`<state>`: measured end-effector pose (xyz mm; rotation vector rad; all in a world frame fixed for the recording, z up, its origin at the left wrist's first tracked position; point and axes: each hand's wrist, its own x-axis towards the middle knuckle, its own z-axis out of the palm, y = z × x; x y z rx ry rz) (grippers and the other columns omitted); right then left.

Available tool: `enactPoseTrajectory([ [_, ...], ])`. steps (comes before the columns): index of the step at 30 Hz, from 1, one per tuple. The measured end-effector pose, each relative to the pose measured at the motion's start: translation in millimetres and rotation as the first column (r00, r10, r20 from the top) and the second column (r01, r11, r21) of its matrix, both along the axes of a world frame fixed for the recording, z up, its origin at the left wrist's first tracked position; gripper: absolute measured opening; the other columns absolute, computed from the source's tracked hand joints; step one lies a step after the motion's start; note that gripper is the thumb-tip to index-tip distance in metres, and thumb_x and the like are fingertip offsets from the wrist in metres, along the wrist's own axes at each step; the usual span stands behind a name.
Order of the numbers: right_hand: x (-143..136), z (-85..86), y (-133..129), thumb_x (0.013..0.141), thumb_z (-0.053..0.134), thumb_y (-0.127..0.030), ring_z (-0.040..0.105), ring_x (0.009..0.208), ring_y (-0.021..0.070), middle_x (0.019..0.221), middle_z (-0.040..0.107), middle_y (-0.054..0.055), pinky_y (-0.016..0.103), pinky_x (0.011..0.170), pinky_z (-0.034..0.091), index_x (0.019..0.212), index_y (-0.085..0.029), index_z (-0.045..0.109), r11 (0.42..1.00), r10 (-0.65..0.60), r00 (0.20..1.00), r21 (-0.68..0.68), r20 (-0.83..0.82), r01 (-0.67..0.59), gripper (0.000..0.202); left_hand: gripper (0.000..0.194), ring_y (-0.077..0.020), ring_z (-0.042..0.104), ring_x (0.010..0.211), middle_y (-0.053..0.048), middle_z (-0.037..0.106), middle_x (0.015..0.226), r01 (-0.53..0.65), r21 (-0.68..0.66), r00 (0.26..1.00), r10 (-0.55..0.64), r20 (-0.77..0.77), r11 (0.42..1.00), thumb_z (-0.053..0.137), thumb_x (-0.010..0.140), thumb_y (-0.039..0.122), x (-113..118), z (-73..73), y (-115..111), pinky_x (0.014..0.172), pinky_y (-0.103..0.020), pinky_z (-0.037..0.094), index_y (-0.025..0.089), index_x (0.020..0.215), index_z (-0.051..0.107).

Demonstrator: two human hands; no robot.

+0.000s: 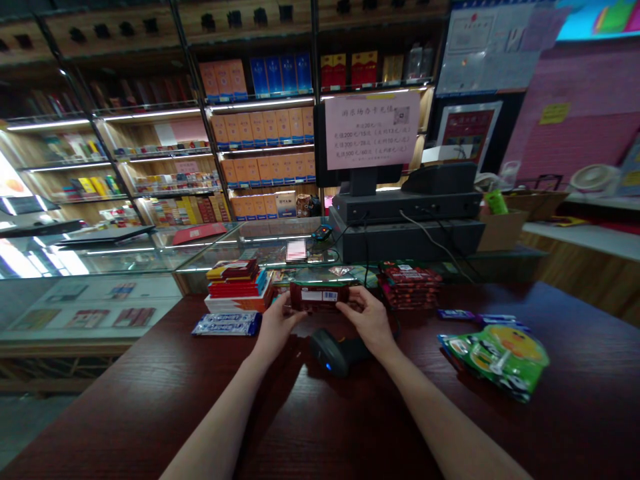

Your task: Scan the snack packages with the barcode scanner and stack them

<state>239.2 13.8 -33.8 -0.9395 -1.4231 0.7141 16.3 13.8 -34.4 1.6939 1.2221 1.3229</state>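
Observation:
Both hands hold a small dark brown snack packet (pixel 319 295) upright between them, its barcode label facing me. My left hand (pixel 281 323) pinches the packet's left end, and my right hand (pixel 369 319) grips the right end. Below the packet, a black barcode scanner (pixel 327 353) with a blue light lies on the dark wooden counter (pixel 300 427). Left of my left hand are blue-and-white wrapped bars (pixel 227 324) and a stack of boxes and packets (pixel 235 287). A pile of dark red packets (pixel 409 285) sits just beyond my right hand.
On the right lie a green snack pouch (pixel 505 360) and purple wrapped bars (pixel 500 321). A glass display case (pixel 260 233) borders the counter's far side. Beyond it stand a cash register (pixel 405 227) with a paper sign (pixel 373 131) and lit shelves of boxes (pixel 263 127).

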Motion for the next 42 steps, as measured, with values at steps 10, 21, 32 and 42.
enactPoseTrajectory([
  [10,9,0.0,-4,0.081,0.065,-0.033,0.069,0.080,0.0195,0.094,0.073,0.002,0.032,0.077,0.053,0.096,-0.024,0.063,0.985,-0.146,0.973,0.115,0.180,0.126,0.017,0.074,-0.0209,0.066,0.112,-0.009,0.064,0.125,0.241,-0.252,0.837,-0.069,0.543,0.937,0.077,0.078,0.043,7,10.6,-11,0.105,-0.039,0.046,0.026,0.141,0.042],
  [21,9,5.4,-9,0.078,0.053,-0.014,0.064,0.112,0.0231,0.115,0.070,0.006,0.039,0.098,0.049,0.097,-0.024,0.061,0.971,-0.070,0.983,0.237,0.172,0.027,0.023,0.100,-0.0323,0.046,0.137,-0.015,0.041,0.154,0.304,-0.181,0.898,-0.217,0.383,0.935,0.083,0.068,0.038,-1,8.1,-10,0.108,-0.045,0.046,0.031,0.153,0.030],
  [32,12,11.6,-8,0.080,0.052,-0.009,0.062,0.107,0.0228,0.110,0.063,0.007,0.039,0.096,0.051,0.100,-0.024,0.065,0.920,-0.175,0.949,0.386,0.261,0.063,0.028,0.116,-0.0285,0.045,0.139,-0.013,0.043,0.150,0.293,-0.037,0.943,-0.282,0.177,0.956,0.083,0.063,0.022,0,4.6,-9,0.115,-0.044,0.038,0.031,0.156,0.015],
  [42,19,21.2,-13,0.088,0.048,-0.010,0.061,0.116,0.0221,0.121,0.064,0.009,0.039,0.103,0.051,0.107,-0.024,0.066,0.879,-0.185,0.840,0.468,0.510,-0.091,0.030,0.108,-0.0281,0.046,0.136,-0.013,0.040,0.148,0.224,0.149,0.971,-0.208,-0.119,0.963,0.078,0.067,0.016,-3,10.3,-16,0.114,-0.044,0.039,0.028,0.155,0.016],
])
